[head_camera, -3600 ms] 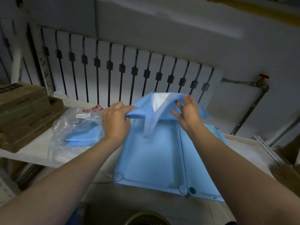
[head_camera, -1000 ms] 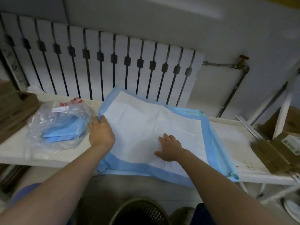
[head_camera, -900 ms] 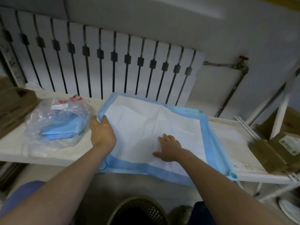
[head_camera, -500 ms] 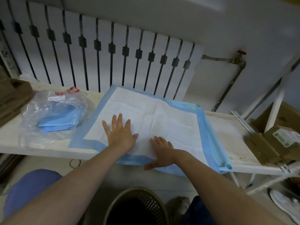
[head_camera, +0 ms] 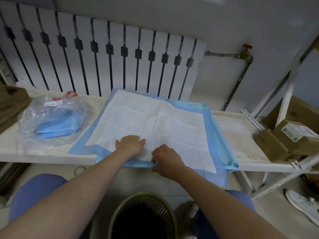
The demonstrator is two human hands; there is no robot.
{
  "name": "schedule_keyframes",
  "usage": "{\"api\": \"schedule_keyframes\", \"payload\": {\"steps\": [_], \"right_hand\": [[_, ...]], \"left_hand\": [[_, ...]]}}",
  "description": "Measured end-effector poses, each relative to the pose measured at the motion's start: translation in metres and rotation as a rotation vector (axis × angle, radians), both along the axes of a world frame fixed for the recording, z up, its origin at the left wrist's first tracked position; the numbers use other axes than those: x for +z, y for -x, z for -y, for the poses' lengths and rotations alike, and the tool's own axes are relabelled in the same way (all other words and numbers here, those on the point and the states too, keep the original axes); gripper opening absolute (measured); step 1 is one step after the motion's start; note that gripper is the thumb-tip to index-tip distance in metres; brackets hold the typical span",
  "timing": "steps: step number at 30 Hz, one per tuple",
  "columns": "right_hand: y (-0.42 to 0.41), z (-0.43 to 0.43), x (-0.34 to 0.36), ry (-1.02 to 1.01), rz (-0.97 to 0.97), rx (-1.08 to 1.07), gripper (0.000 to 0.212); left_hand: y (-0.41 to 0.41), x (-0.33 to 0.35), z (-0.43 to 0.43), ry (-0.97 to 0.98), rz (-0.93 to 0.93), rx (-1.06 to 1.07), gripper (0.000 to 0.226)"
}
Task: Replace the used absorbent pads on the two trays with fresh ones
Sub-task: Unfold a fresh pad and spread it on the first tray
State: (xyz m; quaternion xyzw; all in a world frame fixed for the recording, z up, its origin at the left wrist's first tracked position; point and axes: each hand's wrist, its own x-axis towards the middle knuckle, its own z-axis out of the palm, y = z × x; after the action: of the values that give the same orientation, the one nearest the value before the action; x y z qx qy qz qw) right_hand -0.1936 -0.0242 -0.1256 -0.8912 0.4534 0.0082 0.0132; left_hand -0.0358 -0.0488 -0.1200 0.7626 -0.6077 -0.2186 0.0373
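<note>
A white ribbed radiator fills the wall behind a long white shelf. Across the middle of that shelf a fresh pad lies opened out, white face up with a blue border. It covers the blue trays, of which only the right-hand rim and a near corner peep out. I cannot tell from here whether both trays sit under it.

To the left lies a clear plastic bag with folded blue pads inside. Brown cardboard boxes sit at the shelf's right end, and a mesh waste basket stands on the floor between the person's knees.

The left hand rests flat on the pad's near part, fingers straight, pinning it. Just beside it, the right hand pinches the blue front border where it spills over the shelf's edge.

The slack lies to the right of both hands: the near-right corner droops below the shelf, past the tray rim. The right hand is nearer it, so I would expect that hand to draw along the border and tuck it in.
</note>
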Motion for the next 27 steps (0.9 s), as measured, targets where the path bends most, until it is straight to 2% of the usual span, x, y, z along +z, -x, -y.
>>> {"api": "schedule_keyframes", "payload": {"steps": [4,9,14,17,21,24,27], "right_hand": [[0.003,0.001,0.004,-0.104,0.165,-0.143,0.018],[0.009,0.0,0.01,-0.022,0.311,-0.285,0.022],[0.004,-0.003,0.02,0.038,0.491,-0.409,0.021],[0.003,-0.003,0.025,-0.032,0.709,-0.458,0.014],[-0.002,-0.004,0.021,-0.162,0.934,-0.393,0.015],[-0.007,-0.006,0.018,-0.269,0.992,-0.304,0.014],[-0.009,-0.004,0.014,-0.365,0.986,-0.259,0.006]], "left_hand": [[0.004,-0.006,-0.003,0.004,-0.103,-0.02,0.053],[0.011,0.001,-0.007,0.043,-0.278,0.018,0.052],[0.023,0.019,-0.008,0.034,-0.483,0.161,0.061],[0.028,0.025,-0.004,0.026,-0.586,0.284,0.068],[0.024,0.022,0.006,-0.001,-0.819,0.442,0.075],[0.018,0.021,0.01,-0.02,-0.988,0.497,0.064],[0.016,0.024,0.004,-0.058,-1.007,0.41,0.039]]}}
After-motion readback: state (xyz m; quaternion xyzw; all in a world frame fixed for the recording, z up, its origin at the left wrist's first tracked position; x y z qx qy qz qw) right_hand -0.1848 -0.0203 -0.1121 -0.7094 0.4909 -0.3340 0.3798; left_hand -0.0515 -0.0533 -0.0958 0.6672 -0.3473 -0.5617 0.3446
